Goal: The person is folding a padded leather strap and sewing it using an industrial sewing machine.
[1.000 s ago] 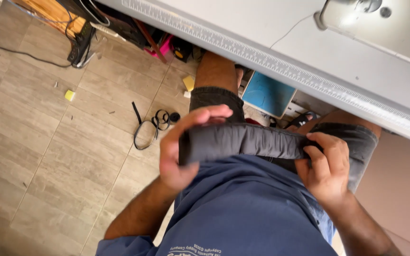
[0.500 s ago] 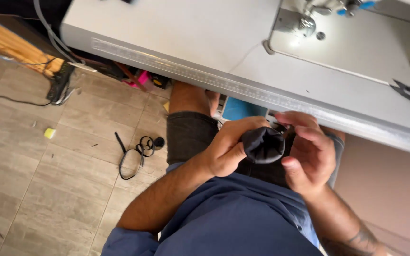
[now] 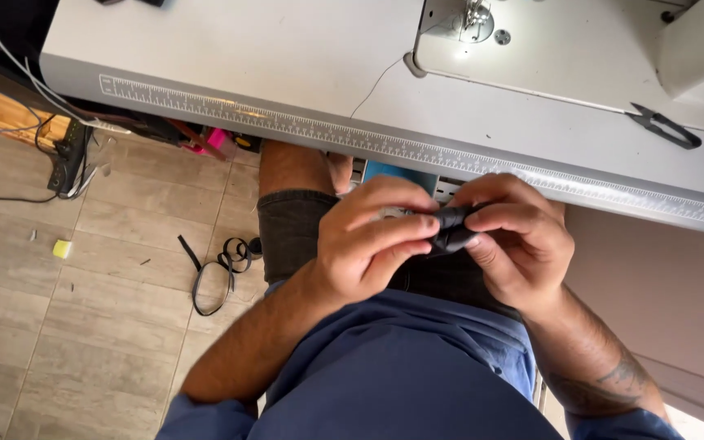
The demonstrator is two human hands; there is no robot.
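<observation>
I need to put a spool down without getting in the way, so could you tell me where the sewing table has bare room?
The table is bare from its left end to the sewing machine, behind the ruler strip. A thin thread crosses near the machine. Right of that it is crowded: black snips lie there, and both hands work dark fabric at the front edge.

Both hands meet just below the counter's near edge, the left hand and right hand pinching a small fabric piece between them, above the lap. On the counter sits a sewing machine, with snips lying to its right. A loose strap lies on the floor, left of the knee.
</observation>
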